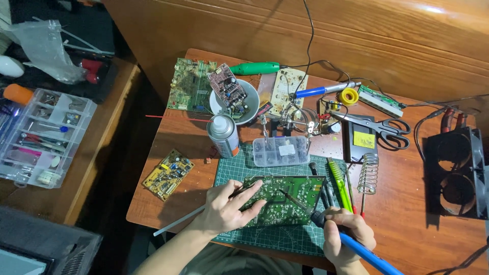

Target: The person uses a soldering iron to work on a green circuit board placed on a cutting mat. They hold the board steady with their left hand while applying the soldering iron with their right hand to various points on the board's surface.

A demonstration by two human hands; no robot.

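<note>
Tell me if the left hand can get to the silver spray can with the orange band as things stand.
Probably yes. The left hand rests on the green circuit board, and the silver spray can with the orange band stands upright just beyond it. Only bare cutting mat lies between them.

Clear plastic bag (43, 48) far left; spray can (223, 135) by bowl.
</note>
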